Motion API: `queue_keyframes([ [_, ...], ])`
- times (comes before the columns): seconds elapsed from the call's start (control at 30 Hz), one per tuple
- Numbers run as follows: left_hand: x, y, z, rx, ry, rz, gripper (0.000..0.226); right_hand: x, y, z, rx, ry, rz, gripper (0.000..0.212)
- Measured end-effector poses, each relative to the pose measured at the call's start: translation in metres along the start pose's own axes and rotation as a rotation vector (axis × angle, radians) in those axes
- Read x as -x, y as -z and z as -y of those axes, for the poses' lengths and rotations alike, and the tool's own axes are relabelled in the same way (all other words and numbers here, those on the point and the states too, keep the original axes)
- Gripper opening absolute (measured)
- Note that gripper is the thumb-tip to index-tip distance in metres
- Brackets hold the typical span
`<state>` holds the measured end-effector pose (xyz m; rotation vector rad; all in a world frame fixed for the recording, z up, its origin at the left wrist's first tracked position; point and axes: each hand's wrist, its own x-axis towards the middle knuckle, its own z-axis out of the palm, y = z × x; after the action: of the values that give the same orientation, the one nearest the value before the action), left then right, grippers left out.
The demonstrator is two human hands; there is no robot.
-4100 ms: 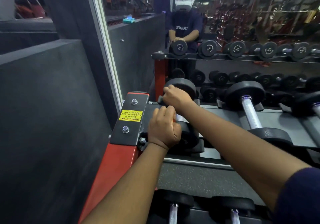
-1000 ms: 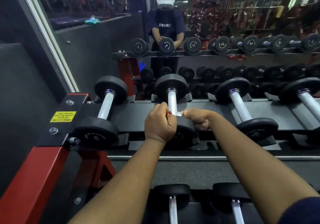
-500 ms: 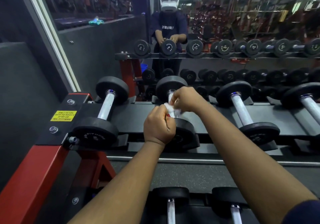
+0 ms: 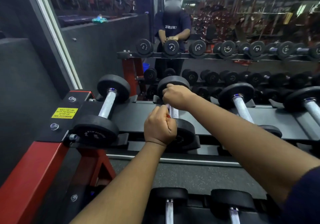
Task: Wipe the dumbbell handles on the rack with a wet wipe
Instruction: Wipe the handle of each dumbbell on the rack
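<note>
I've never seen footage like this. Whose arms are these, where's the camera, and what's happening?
No machine here: these are a person's own arms, filmed by a camera worn on their head, looking down. The figure ahead is their reflection in a mirror. Dumbbells lie across a black rack shelf. The left hand grips the near end of the second dumbbell's handle; the right hand is curled round its far end. A sliver of white between them is probably the wet wipe.
</note>
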<state>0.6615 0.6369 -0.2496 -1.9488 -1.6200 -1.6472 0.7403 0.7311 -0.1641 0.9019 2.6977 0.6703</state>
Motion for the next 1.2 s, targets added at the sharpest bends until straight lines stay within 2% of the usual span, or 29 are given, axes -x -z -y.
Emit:
queue_keyframes([
  [0.13, 0.0, 0.001, -0.003, 0.002, 0.018, 0.002, 0.003, -0.009, 0.017, 0.015, -0.104, 0.102, 0.313, 0.016],
  [0.2, 0.001, 0.001, -0.003, 0.001, 0.016, 0.004, 0.003, -0.013, 0.018, 0.014, -0.165, 0.104, 0.397, 0.011],
  [0.27, -0.001, 0.0, -0.003, -0.004, 0.011, 0.019, 0.005, -0.014, 0.022, 0.013, -0.113, 0.09, 0.364, 0.008],
  [0.37, -0.001, 0.0, -0.002, -0.001, 0.019, 0.018, 0.01, -0.018, 0.02, 0.013, -0.075, -0.014, 0.272, 0.026],
  [0.47, -0.001, 0.001, -0.001, 0.0, 0.024, 0.014, 0.005, -0.023, 0.011, 0.017, -0.05, -0.074, 0.214, 0.028],
  [0.6, 0.0, 0.0, 0.0, 0.005, 0.026, -0.019, 0.015, -0.016, 0.012, 0.019, -0.11, 0.024, 0.275, 0.015],
  [0.7, 0.0, -0.001, -0.002, -0.008, 0.026, -0.012, 0.016, -0.007, 0.007, 0.014, -0.172, 0.052, 0.267, 0.028],
  [0.77, 0.0, -0.001, -0.003, -0.033, 0.027, 0.007, 0.015, -0.007, 0.001, 0.011, -0.172, 0.003, 0.195, 0.022],
  [0.9, -0.001, 0.001, -0.002, -0.01, 0.015, 0.021, 0.017, -0.01, -0.018, 0.014, -0.13, -0.221, -0.123, 0.019],
  [1.03, -0.001, 0.0, -0.002, -0.028, 0.026, 0.021, 0.017, -0.009, -0.034, 0.013, -0.427, -0.59, -0.355, 0.008],
  [1.07, -0.001, 0.0, -0.002, -0.033, 0.028, 0.022, 0.017, -0.007, -0.034, 0.01, -0.526, -0.68, -0.372, 0.007],
  [1.17, 0.001, -0.001, 0.0, -0.052, 0.016, 0.025, 0.016, 0.0, -0.041, -0.003, -0.866, -0.943, -0.298, 0.027],
  [1.2, 0.001, -0.001, -0.001, -0.055, 0.014, 0.027, 0.015, 0.001, -0.047, -0.007, -1.026, -1.053, -0.291, 0.024],
])
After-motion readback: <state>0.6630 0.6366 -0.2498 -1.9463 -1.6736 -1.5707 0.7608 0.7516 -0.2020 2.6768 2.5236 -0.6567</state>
